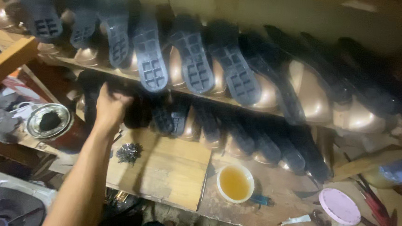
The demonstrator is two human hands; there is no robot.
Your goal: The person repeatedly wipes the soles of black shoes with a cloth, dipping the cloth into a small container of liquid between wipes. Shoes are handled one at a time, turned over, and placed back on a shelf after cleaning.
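Landmark: the small white bowl (235, 183) of amber liquid on the wooden counter (168, 172); places below are told from it.
Left hand: one hand (111, 107) shows, up and to the left of the bowl, at the end of a bare forearm rising from the bottom edge; I take it for the left.
Grip: the fingers curl into the dark lower row at a black shoe (137, 111). They look closed around its edge, but blur and shadow hide the fingertips, so a firm hold cannot be told.
Right hand: not in view.
Shoe rows: two shelves stand above the bowl, packed with dark ridged soles (193, 60) mounted on shiny bronze-coloured lasts (313, 95), soles tilted outward.
Handling, as a judgement: the last inside should make the shoe stiff and fairly heavy; the rubbery sole offers friction, the glossy last looks slippery. The heel end or sole edge seems the surest place to take hold, since neighbours press close on both sides.
Left of the bowl: a small heap of dark tacks (129, 152), and further left a round open tin (48, 120) with a black lump in it.
Right of the bowl: a pink round-headed tool (339, 206) and red-handled tools (383, 210).
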